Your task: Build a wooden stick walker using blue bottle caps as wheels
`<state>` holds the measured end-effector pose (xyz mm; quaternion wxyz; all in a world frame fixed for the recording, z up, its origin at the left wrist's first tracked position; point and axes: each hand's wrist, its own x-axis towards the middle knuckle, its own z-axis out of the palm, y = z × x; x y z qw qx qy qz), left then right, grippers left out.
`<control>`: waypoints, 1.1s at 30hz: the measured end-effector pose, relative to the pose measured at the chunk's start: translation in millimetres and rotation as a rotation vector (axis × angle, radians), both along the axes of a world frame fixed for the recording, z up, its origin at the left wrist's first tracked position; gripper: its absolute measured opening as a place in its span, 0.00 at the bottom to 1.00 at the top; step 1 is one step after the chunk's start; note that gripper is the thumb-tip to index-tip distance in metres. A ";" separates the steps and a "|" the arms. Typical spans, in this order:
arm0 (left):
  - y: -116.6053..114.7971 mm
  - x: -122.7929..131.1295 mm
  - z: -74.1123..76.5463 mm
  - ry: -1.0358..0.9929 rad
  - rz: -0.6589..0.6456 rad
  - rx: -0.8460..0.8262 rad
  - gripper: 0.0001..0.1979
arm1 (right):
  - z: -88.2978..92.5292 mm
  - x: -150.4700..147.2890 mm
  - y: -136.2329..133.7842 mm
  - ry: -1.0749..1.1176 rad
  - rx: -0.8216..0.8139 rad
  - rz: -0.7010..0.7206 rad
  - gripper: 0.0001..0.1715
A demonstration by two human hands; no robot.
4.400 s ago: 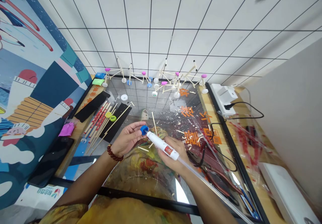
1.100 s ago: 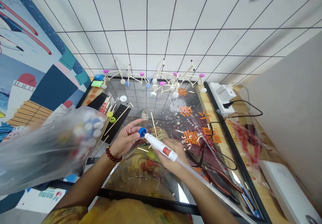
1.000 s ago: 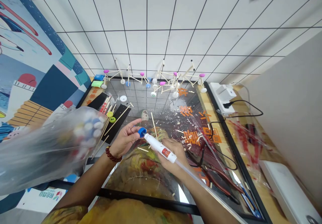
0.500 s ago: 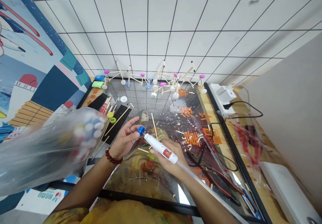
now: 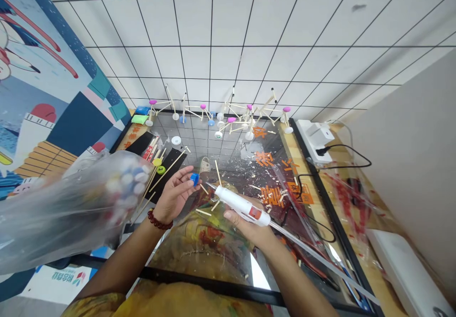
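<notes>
Between thumb and fingers, my left hand [image 5: 175,194] pinches a small blue bottle cap [image 5: 194,179] above the glossy tabletop. My right hand [image 5: 245,222] is wrapped round a white glue gun [image 5: 242,205], its nozzle pointing left toward the cap with a small space between them. A long clear glue stick [image 5: 320,257] trails out of the gun's back end past my forearm. Beneath the gun lie a few short wooden sticks [image 5: 203,212], and one longer stick [image 5: 218,172] stands out just beyond the nozzle.
Several small stick-and-cap models [image 5: 231,120] line the back edge. A clear bag of bottle caps [image 5: 124,184] sits at left, near a yellow cap [image 5: 156,162] and a green cap [image 5: 161,170]. At right are wood scraps [image 5: 272,198], red-handled pliers [image 5: 317,265] and a power strip [image 5: 315,139].
The glue gun has shifted right, its nozzle now apart from the blue cap. My left hand has drawn slightly left, still holding the cap.
</notes>
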<state>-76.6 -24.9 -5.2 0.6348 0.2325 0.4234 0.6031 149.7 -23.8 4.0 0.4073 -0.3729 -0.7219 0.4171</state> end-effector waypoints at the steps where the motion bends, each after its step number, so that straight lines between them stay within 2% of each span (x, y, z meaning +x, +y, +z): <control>1: 0.2 -0.9 -1.4 0.076 0.041 0.031 0.26 | -0.2 0.0 -0.1 -0.005 -0.003 -0.004 0.24; 4: -0.2 -4.6 -3.9 0.396 0.146 0.167 0.26 | -0.3 0.2 -0.3 0.007 -0.002 -0.002 0.22; 9: -2.5 -9.8 2.3 1.051 0.266 0.443 0.18 | -1.6 -0.2 0.0 0.014 -0.002 0.004 0.19; 12: -3.9 -9.6 6.0 1.281 0.291 0.542 0.17 | -5.4 -2.3 0.4 -0.029 0.023 -0.034 0.21; 17: -7.4 -6.1 3.3 1.392 0.200 0.631 0.19 | -13.1 -6.6 0.9 -0.120 0.045 -0.072 0.24; 22: -9.3 -3.3 1.7 1.538 0.185 0.620 0.17 | -19.8 -7.7 -0.1 -0.188 0.117 -0.066 0.23; 33: -11.3 -1.1 1.6 1.636 0.131 0.635 0.18 | -24.7 -7.7 -3.5 -0.266 0.155 -0.036 0.23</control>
